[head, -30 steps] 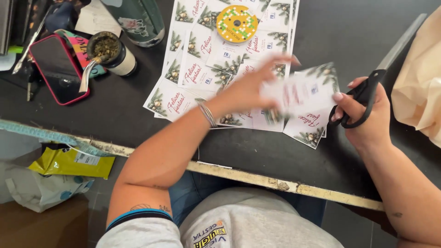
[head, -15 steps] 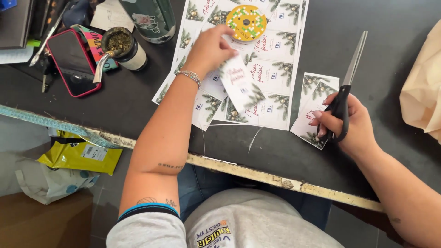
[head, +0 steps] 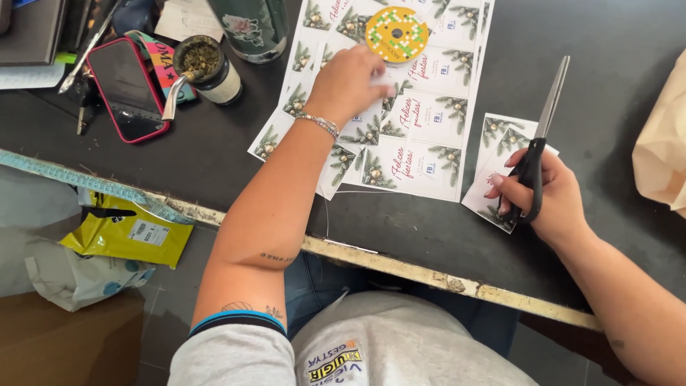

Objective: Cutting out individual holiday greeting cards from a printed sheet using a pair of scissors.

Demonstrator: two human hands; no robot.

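My left hand [head: 348, 84] reaches forward over printed sheets of holiday cards [head: 421, 121] with pine sprigs, and its fingers pinch a card edge near a round yellow patterned disc [head: 396, 33]. My right hand [head: 549, 198] grips black-handled scissors [head: 542, 136], blades closed and pointing away from me. That hand rests on a small stack of cut cards [head: 496, 146] at the right of the sheets. All of it lies on a dark tabletop [head: 214, 150].
At the left lie a phone in a red case [head: 127, 89], a cup of herbs with a metal straw [head: 204, 66] and a dark green bottle [head: 250, 21]. A tan paper bag [head: 661, 154] sits at the right edge. A yellow packet [head: 125, 232] lies below the table's worn front edge [head: 400, 264].
My left hand has put down the cut card it held and moved forward onto the printed sheets. My right hand with the scissors has lowered onto the stack of cut cards.
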